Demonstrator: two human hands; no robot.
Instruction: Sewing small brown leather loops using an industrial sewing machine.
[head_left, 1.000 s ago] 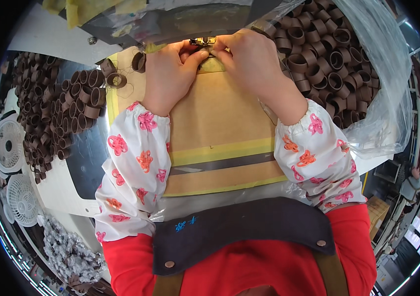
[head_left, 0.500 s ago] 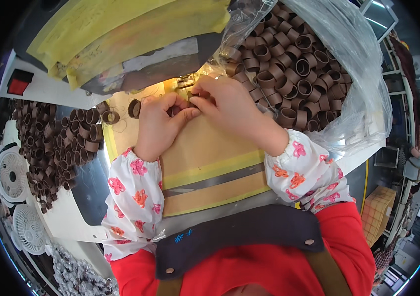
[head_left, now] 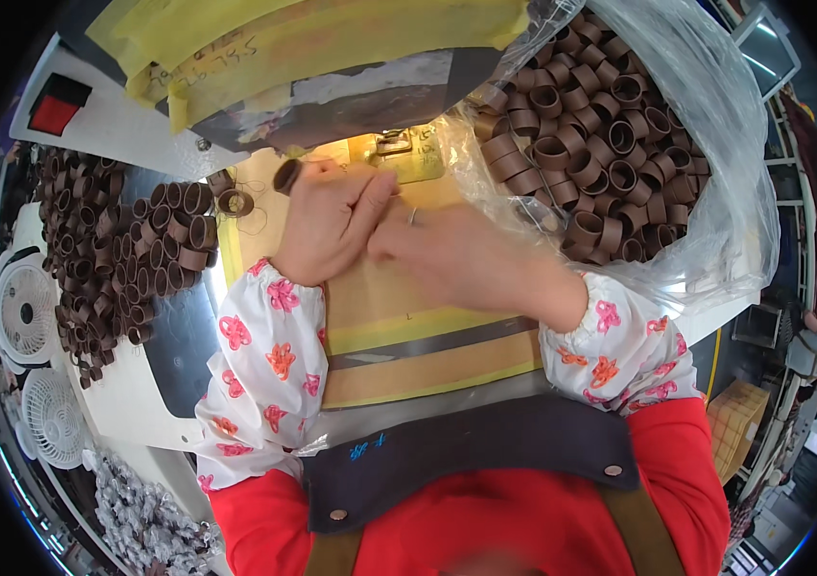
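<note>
My left hand is closed above the tan work surface, its thumb pressed along bent fingers; whatever it may grip is hidden. A short brown tube ring shows just beyond its knuckles, seemingly lying on the surface. Close beside it, my right hand is smeared by motion, so its fingers and any contents cannot be made out. Beyond both hands, the lit metal presser foot area of what looks like a sewing machine stands uncovered. Its dark head, patched with yellow tape, overhangs from the far left.
A clear plastic bag full of brown rings lies at the right. More rings are heaped at the left, near a loose one with threads. White fans stand at the far left, a carton at the right.
My hands have drawn back from the lit presser foot area toward me, leaving it in view. The right hand has left its pinch and is moving. The whole view has shifted slightly.
</note>
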